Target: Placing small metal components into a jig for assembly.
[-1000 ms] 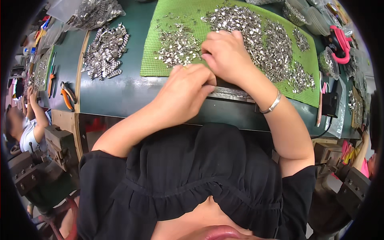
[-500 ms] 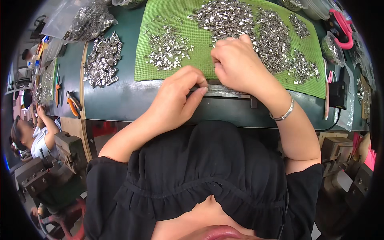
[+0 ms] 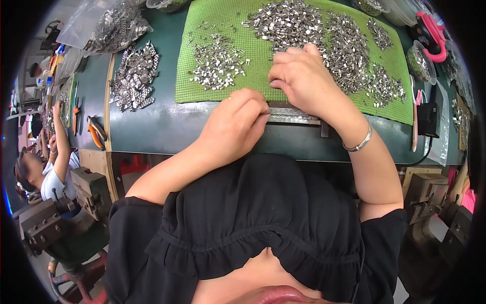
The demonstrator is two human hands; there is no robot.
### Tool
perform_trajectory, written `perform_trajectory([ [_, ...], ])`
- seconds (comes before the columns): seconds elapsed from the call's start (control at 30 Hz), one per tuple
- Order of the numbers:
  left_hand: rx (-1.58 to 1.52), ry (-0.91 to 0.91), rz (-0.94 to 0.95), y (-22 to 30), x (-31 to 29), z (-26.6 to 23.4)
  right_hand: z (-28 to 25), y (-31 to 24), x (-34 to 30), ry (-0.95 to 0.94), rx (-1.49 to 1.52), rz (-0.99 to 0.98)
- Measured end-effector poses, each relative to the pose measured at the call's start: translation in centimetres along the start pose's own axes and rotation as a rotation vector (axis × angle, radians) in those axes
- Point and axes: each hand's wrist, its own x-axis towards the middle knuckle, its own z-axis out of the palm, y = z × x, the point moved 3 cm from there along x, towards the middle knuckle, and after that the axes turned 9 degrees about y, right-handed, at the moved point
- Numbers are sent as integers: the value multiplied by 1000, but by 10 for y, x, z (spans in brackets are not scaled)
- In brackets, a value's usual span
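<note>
A narrow metal rail, with a row of small shiny pieces along it, lies at the front edge of the green textured mat. My left hand is closed at the rail's left part, thumb and fingertips pressed together; what they pinch is hidden. My right hand is bent over the mat just beyond the rail, fingers curled and thumb tucked in, and anything in its fingertips is too small to make out. Right beyond it rises a big heap of small silver metal pieces.
More loose pieces form a pile on the mat's left and another pile on its right. Linked metal strips lie left of the mat. Orange-handled pliers sit farther left, near a co-worker. A pink-and-black tool stands far right.
My left hand has shifted slightly right along the rail, its thumb now closer to the fingers. My right hand stays near the heap. The co-worker's arm has reached farther forward.
</note>
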Motion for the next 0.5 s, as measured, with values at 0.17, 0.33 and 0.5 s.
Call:
perform_trajectory([
  [0.17, -5, 46, -38, -1, -7, -3, -15, -10, -10, 122, 112, -11],
  [0.33, 219, -19, 46, -22, 23, -25, -29, -16, -47, 214, 438, 223],
  [0.5, 615, 0, 110, -53, 56, -17, -32, -28, -61, 263, 514, 321],
])
